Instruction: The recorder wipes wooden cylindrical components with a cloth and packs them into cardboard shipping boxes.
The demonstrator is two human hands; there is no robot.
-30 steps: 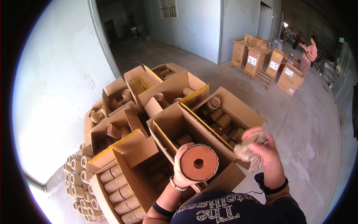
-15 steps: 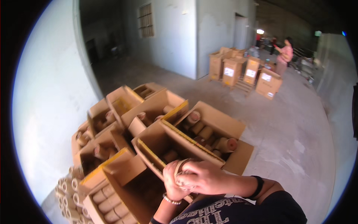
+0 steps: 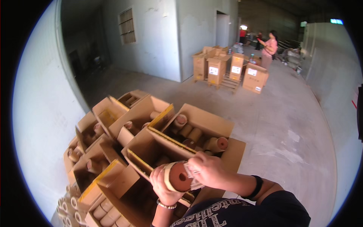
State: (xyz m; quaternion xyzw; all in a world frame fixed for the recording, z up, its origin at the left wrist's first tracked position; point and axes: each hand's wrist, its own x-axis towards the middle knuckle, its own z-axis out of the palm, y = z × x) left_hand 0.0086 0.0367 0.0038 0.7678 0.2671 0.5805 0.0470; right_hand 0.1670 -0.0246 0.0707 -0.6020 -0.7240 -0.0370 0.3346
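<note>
A short, thick roll [image 3: 177, 179] with a pale band round its rim and a reddish-brown end face faces up, a dark hole in its middle. My left hand [image 3: 162, 186] wraps round its left side, a beaded bracelet on the wrist. With fingers closed, my right hand [image 3: 210, 170] pinches a crumpled, thin wrapping [image 3: 196, 184] at the roll's right edge. Both hands are above an open carton [image 3: 151, 145], in which more rolls lie in shadow. Beside it, another open carton [image 3: 211, 119] holds several similar wrapped rolls [image 3: 194, 135].
More open cartons [image 3: 141, 109] of rolls cluster at the left and below. Pale hollow tubes [image 3: 70, 206] are stacked at the lower left, near a wall [image 3: 41, 113]. Farther off, tall cartons [image 3: 217, 72] stand on and beside a pallet [image 3: 228, 84]; a person in pink [image 3: 268, 49] is behind them.
My hands, earlier clasped together over the roll, have drawn apart. The roll's reddish-brown end now shows, and my right hand has pulled the wrapping to the right. The view has shifted right.
</note>
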